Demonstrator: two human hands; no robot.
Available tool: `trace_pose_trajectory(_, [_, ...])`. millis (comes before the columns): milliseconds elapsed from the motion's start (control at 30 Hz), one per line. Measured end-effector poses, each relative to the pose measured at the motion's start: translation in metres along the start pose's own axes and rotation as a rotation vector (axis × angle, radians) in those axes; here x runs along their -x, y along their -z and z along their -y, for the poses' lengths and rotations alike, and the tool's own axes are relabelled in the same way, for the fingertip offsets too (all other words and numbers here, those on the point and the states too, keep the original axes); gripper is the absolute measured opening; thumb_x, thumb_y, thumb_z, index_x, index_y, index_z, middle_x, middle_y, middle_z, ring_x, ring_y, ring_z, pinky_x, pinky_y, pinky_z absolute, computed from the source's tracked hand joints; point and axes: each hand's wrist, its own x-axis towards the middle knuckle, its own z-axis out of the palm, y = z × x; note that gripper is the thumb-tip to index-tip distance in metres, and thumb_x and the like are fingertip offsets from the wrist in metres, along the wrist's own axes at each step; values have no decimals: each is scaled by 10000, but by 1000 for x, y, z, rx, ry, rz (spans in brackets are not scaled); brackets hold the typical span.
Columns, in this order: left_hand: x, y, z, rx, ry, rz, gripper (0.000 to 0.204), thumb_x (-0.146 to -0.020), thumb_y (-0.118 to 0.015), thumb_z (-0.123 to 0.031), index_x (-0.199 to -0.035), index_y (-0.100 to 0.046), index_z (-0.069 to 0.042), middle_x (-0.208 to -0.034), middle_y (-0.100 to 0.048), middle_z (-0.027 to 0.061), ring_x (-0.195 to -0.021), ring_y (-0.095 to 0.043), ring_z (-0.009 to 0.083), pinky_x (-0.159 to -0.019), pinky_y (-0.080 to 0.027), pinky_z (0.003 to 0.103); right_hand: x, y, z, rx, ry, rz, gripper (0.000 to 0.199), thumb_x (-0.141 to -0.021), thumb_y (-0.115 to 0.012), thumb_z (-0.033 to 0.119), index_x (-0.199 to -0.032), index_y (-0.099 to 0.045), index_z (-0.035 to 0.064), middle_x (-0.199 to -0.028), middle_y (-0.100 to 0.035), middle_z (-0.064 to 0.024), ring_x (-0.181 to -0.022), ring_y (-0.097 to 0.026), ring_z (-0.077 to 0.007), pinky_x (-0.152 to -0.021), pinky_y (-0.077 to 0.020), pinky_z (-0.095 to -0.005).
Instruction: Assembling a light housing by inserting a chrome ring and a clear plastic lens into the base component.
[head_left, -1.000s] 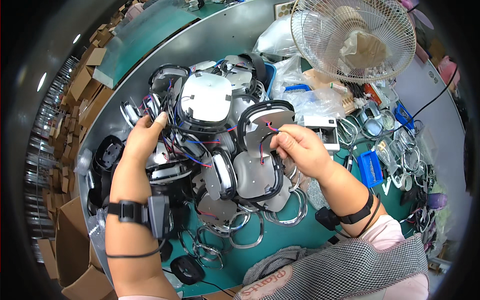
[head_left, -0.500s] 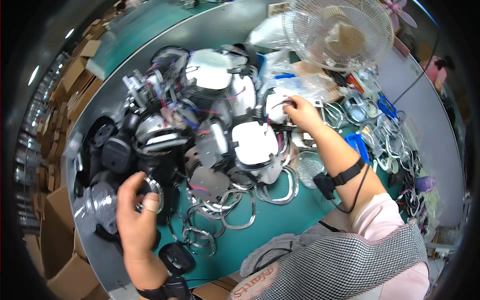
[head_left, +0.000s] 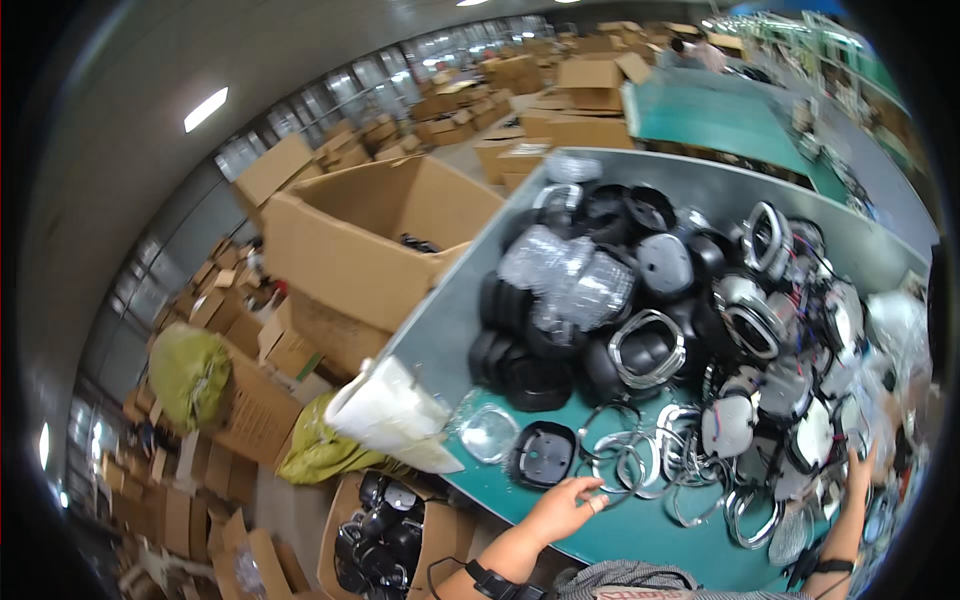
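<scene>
My left hand [head_left: 566, 508] is over the near edge of the green table, fingers stretched out and apart, with nothing visible in them. It is nearest to a black square housing [head_left: 543, 454] and several loose silver rings [head_left: 628, 468]. At the right, my right hand [head_left: 858, 470] is against the heap, its fingers closed beside a white-faced lamp part [head_left: 850, 418]. What it grips is too small and blurred to make out. Another white-faced part [head_left: 812, 436] and a grey plate [head_left: 727, 425] lie to its left.
Black housings [head_left: 664, 265], some in clear plastic wrap [head_left: 545, 262], fill the table's far left. An open carton [head_left: 330, 245] stands beyond the left edge. A carton of black parts [head_left: 440, 530] is below the near edge. White foam sheet [head_left: 390, 410] hangs at the corner.
The view has swung to the left, bringing the cartons and floor into sight. My left hand is now away from the black parts, by the loose rings. My right hand remains at the white-faced parts.
</scene>
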Motion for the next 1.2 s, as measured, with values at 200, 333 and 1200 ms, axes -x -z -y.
trace_pose_trajectory(200, [51, -13, 78, 20, 202, -70, 481, -888, -638, -396, -1203, -601, -35, -1160, -613, 191, -1019, -638, 281, -871, -505, 374, 25, -25, 13, -159, -357, 105, 810, -835, -628, 111, -1521, -212, 224, -1025, -609, -180, -586, -533, -229, -498, -457, -354])
trace_pose_trajectory(333, [75, -26, 149, -78, 318, -63, 515, -881, -601, -469, -1202, -608, -67, -1163, -627, 183, -1039, -630, 310, -887, -500, 404, 35, 12, 9, 117, -157, -25, 787, -809, -641, 128, -1499, -264, 141, -914, -621, -210, -562, -570, -261, -539, -484, -380])
trace_pose_trajectory(1200, [229, -140, 418, -210, 883, -302, 286, -915, -610, -264, -1031, -640, -4, -801, -652, 99, -601, -584, 188, -525, -464, 323, -28, -56, 109, 516, 400, 325, 439, -673, -771, 151, -1040, -617, -35, -846, -662, -176, -740, -649, -273, -692, -508, -357])
